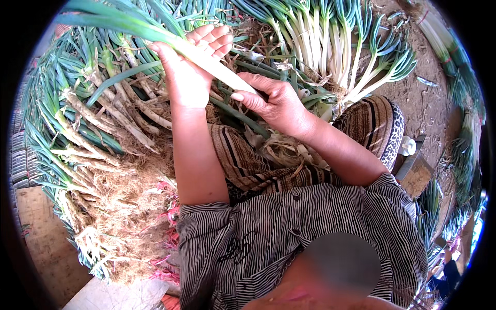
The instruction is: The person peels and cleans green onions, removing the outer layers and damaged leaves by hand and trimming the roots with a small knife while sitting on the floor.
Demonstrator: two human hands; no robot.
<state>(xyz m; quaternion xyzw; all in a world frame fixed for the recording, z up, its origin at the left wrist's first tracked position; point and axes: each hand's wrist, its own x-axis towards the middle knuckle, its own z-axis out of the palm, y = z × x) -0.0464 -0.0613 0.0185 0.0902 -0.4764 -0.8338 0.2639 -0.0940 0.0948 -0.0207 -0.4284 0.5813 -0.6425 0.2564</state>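
A peeled leek or large green onion (pixel 217 66) lies slantwise across both hands, its green leaves toward the upper left and its white end toward the right. My left hand (pixel 190 69) is palm up beneath the stalk, with the thumb on one side and the fingers spread. My right hand (pixel 271 100) grips the white root end between thumb and fingers. Unpeeled green onions with soil-covered roots (pixel 116 112) are heaped at the left. Beyond my right hand, clean white-stemmed green onions (pixel 321 42) lie fanned out. Loose peeled skins (pixel 286 149) rest in my lap.
A broad metal blade (pixel 409 166) and a small white object (pixel 407 146) lie by my right knee. Tied bundles of green onions (pixel 438 38) line the far right. A wooden board (pixel 50 232) is at lower left. Part of another person (pixel 445 277) shows at lower right.
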